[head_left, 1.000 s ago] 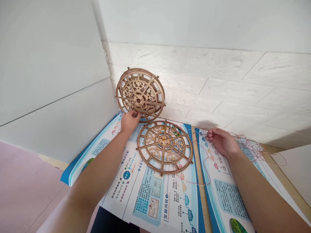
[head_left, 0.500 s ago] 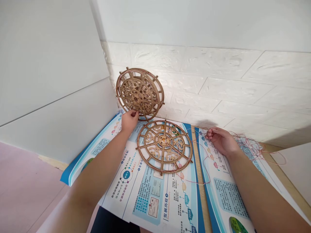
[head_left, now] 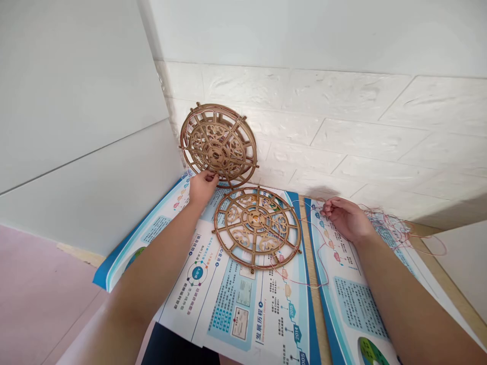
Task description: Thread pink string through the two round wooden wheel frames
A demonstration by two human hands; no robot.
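Note:
Several round bronze lattice frames (head_left: 215, 156) stand tilted together near the wall at the left. My left hand (head_left: 204, 186) is closed on their lower rim. Another round lattice frame (head_left: 254, 247) lies flat on the printed sheets, with thin reddish wire on it. Loops of that wire run right toward my right hand (head_left: 347, 218), whose fingers are curled together above the right sheet. What those fingers hold, if anything, is too small to make out.
A tangle of thin red and white wire (head_left: 395, 230) lies at the right. Printed sheets (head_left: 243, 304) cover the wooden surface. A white brick-pattern wall (head_left: 342, 142) rises behind, and a white panel (head_left: 87, 187) stands at the left.
The tilted frames have shifted slightly and spread apart a little at the top, with my left hand still at their lower rim. My right hand has barely moved.

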